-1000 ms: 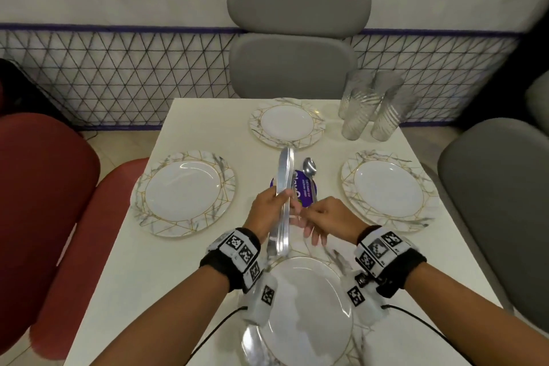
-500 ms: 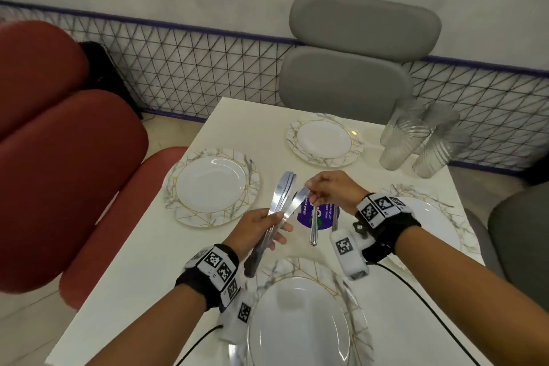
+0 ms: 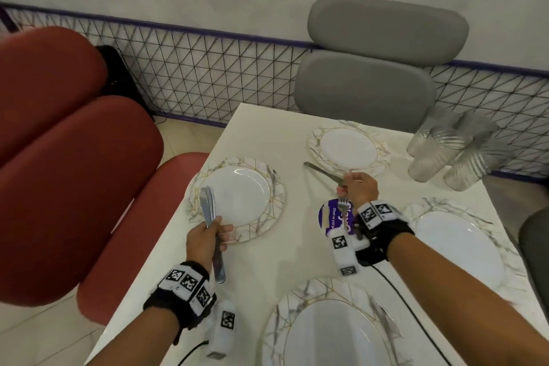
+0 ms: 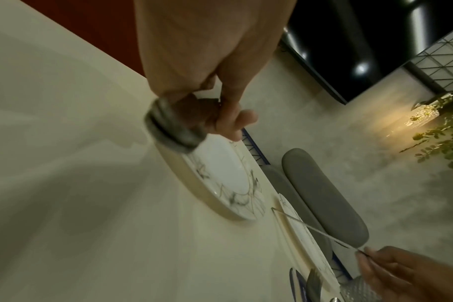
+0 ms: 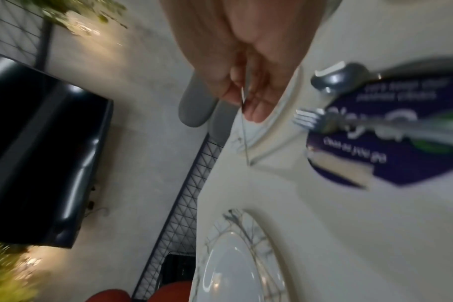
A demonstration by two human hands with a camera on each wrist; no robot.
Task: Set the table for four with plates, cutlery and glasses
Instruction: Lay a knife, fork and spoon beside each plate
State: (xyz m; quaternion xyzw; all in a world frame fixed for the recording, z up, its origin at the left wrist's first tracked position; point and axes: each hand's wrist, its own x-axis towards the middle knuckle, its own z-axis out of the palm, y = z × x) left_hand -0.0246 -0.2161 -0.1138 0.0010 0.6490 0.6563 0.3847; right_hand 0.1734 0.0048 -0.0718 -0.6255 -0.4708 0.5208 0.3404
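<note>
My left hand (image 3: 215, 230) grips a bundle of table knives (image 3: 207, 205), blades up, over the near-left rim of the left plate (image 3: 240, 196); their handle ends (image 4: 174, 130) show in the left wrist view. My right hand (image 3: 353, 183) pinches a single knife (image 3: 322, 172) by its handle, blade pointing left beside the far plate (image 3: 347, 148). I cannot tell if that knife (image 5: 244, 134) touches the table. A fork (image 3: 343, 205) and a spoon (image 5: 341, 79) lie on a purple sticker (image 3: 328, 215). The right plate (image 3: 454, 246) and near plate (image 3: 329, 333) carry nothing.
Several ribbed glasses (image 3: 451, 151) stand clustered at the far right corner of the white table (image 3: 267, 270). A red chair (image 3: 74, 187) is at the left, a grey chair (image 3: 374, 68) at the far end. A wire mesh fence (image 3: 193, 74) runs behind.
My right hand has drawn one knife out of the bundle and carried it toward the far plate. The left hand has moved the remaining knives left to the left plate. My view has swung left.
</note>
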